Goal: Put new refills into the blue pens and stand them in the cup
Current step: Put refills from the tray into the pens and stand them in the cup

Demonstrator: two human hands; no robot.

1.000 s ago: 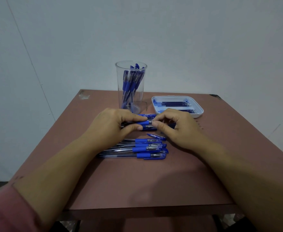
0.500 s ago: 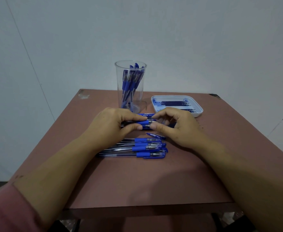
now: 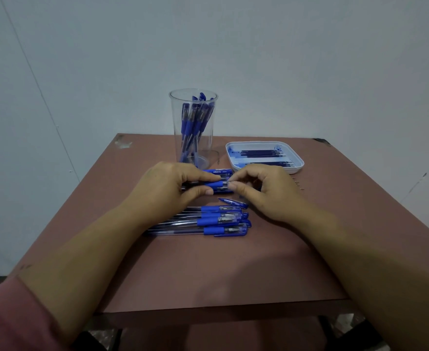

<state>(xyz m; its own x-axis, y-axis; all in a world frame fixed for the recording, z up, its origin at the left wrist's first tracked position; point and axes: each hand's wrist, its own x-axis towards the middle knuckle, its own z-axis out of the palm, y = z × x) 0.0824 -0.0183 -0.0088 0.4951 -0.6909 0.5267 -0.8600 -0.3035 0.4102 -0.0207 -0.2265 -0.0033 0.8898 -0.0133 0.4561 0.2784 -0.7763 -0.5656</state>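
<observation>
- Two hands meet on one blue pen (image 3: pixel 214 184): my left hand (image 3: pixel 167 188) grips its barrel between thumb and fingers, and my right hand (image 3: pixel 266 191) pinches its writing end.
- Compared with half a second ago, my right fingertips (image 3: pixel 236 179) have slid rightward off the blue grip, baring a clear stretch. I judge the nose is unscrewing, so the old refill comes out next.
- It sits low over the tabletop (image 3: pixel 208 269), between the cup (image 3: pixel 176 122) and the row of waiting pens (image 3: pixel 208 221).
- Its long axis runs left to right, level, with the nose pointing to my right, toward the tray (image 3: pixel 298 165) holding refills (image 3: pixel 259 153).
</observation>
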